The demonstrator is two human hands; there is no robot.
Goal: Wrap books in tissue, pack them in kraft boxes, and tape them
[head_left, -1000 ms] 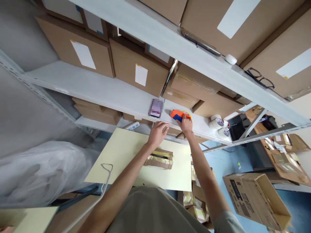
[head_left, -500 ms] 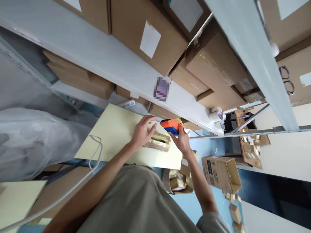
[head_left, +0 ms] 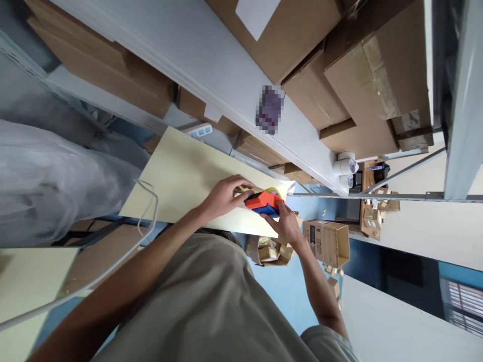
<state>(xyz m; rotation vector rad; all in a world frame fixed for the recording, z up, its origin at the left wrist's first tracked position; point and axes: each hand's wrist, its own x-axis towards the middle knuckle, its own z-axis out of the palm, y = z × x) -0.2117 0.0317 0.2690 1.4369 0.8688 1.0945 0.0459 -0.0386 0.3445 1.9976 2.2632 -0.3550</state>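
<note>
My right hand is closed round an orange and blue tape dispenser with a yellow-rimmed roll. It holds the dispenser just above the pale yellow table. My left hand rests with bent fingers over a small brown taped parcel, which shows only at its edge beneath my fingers and the dispenser. The two hands almost touch.
A white shelf loaded with brown cartons runs above the table. White tape rolls stand at the shelf's end. An open carton and small boxes lie on the blue floor. A clear plastic bag sits to the left.
My right hand took the tape dispenser off the shelf and brought it down to the parcel on the table. My left hand came down onto the parcel. The view tilted downward.
</note>
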